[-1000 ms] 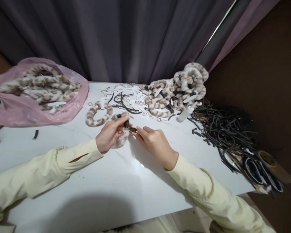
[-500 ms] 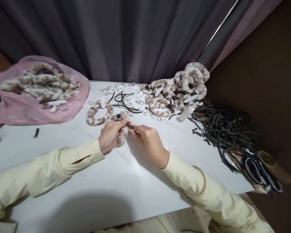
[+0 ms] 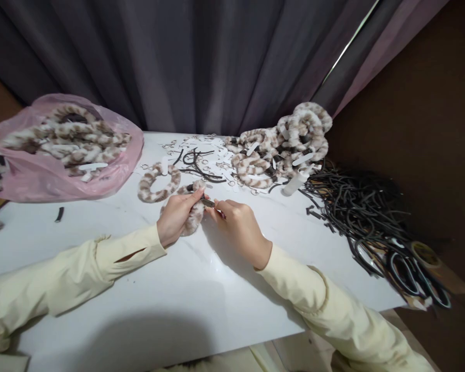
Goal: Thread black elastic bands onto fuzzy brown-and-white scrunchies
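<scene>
My left hand [image 3: 175, 216] is closed around a fluffy brown-and-white ring [image 3: 194, 219], whose lower curve shows beside the fingers. From its thumb tip a small dark flat piece [image 3: 208, 202] juts toward the right. My right hand [image 3: 238, 225] pinches at the far end of that piece, its fingertips bent and partly hidden. Whether the dark piece is a strap end or a clip, I cannot tell. Just behind the left hand lies another fluffy ring [image 3: 158, 182] with a white tag [image 3: 165, 165].
A pink plastic bag [image 3: 116, 188] of fluffy rings stands at the left. Black cords [image 3: 196, 163] and small metal rings lie at the back. More fluffy rings [image 3: 251, 170], a white bottle [image 3: 295, 182] and a heap of black cords [image 3: 364, 206] occupy the right.
The view has shifted very slightly. Both hands keep nearly the same place and grip around the fluffy ring and the dark piece.
</scene>
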